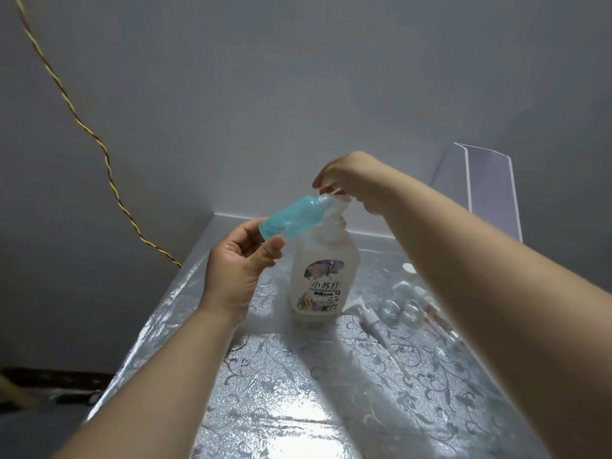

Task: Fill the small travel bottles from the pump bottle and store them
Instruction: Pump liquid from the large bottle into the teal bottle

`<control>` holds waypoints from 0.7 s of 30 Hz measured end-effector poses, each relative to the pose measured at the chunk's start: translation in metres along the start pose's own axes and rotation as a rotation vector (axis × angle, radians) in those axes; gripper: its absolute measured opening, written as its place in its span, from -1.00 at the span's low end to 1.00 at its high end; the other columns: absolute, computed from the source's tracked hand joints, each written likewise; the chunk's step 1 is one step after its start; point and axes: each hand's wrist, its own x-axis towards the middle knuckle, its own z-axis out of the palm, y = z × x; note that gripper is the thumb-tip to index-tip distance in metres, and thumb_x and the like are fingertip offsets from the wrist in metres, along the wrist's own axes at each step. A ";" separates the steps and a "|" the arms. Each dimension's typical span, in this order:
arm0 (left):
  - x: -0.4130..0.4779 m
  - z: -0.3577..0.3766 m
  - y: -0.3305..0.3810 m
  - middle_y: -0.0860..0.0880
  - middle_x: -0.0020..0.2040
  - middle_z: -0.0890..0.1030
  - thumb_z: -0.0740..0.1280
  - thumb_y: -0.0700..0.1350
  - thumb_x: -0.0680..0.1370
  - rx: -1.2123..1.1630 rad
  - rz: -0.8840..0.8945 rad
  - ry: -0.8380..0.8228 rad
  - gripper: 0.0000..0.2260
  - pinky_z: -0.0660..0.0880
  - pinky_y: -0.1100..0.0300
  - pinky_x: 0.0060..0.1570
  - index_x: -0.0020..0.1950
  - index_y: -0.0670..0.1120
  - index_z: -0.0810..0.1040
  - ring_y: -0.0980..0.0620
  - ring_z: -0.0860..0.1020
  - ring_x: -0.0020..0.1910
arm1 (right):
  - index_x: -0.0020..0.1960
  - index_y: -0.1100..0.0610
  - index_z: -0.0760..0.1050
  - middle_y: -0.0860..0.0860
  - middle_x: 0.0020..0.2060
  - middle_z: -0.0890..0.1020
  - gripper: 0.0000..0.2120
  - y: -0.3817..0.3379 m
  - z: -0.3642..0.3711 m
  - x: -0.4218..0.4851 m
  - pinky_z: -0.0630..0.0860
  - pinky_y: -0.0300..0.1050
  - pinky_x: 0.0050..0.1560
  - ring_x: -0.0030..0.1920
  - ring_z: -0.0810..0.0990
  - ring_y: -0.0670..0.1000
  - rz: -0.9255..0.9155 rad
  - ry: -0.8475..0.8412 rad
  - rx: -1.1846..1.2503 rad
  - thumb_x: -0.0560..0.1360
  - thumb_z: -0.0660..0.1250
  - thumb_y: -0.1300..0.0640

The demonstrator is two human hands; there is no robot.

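While the left grip (236, 266) pinches the blue bottle (291, 217), mouth tilted to the spout of the pump bottle (324, 279) on the counter (298, 409), the right grip (351, 180) curls over the pump head (335, 195), apparently pressing. Filling is under way; clear jars (402, 309) nearby look unfilled, none stored.

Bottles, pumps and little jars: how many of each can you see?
Blue travel bottle: 1
Pump bottle: 1
Loose pump: 1
Small clear jars: 2, others nearby too blurred to count
Total: 5
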 end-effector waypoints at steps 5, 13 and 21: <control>0.000 0.001 0.001 0.09 -0.27 0.67 0.57 0.30 0.05 0.009 -0.008 0.005 -0.37 0.48 0.37 -0.32 -0.01 0.00 0.61 0.19 0.55 -0.36 | 0.24 0.26 0.54 0.19 0.15 0.60 -0.66 0.002 0.010 0.002 0.36 -0.20 -0.15 0.00 0.59 0.14 -0.051 -0.037 -0.318 0.54 0.14 0.35; 0.003 -0.002 -0.001 0.09 -0.25 0.68 0.59 0.27 0.04 -0.015 -0.017 0.009 -0.36 0.49 0.39 -0.32 -0.01 -0.03 0.62 0.19 0.56 -0.36 | 0.22 0.25 0.56 0.24 0.13 0.59 -0.54 0.014 0.021 0.008 0.44 -0.06 -0.01 0.00 0.51 0.13 -0.056 -0.085 -0.382 0.45 0.09 0.50; 0.000 -0.001 0.000 0.07 -0.26 0.67 0.58 0.29 0.04 0.003 -0.024 0.005 -0.37 0.49 0.36 -0.33 -0.02 -0.01 0.62 0.17 0.55 -0.36 | 0.24 0.28 0.54 0.23 0.22 0.56 -0.66 0.012 0.017 0.006 0.46 -0.11 0.03 0.02 0.51 0.07 -0.044 -0.065 -0.226 0.51 0.18 0.37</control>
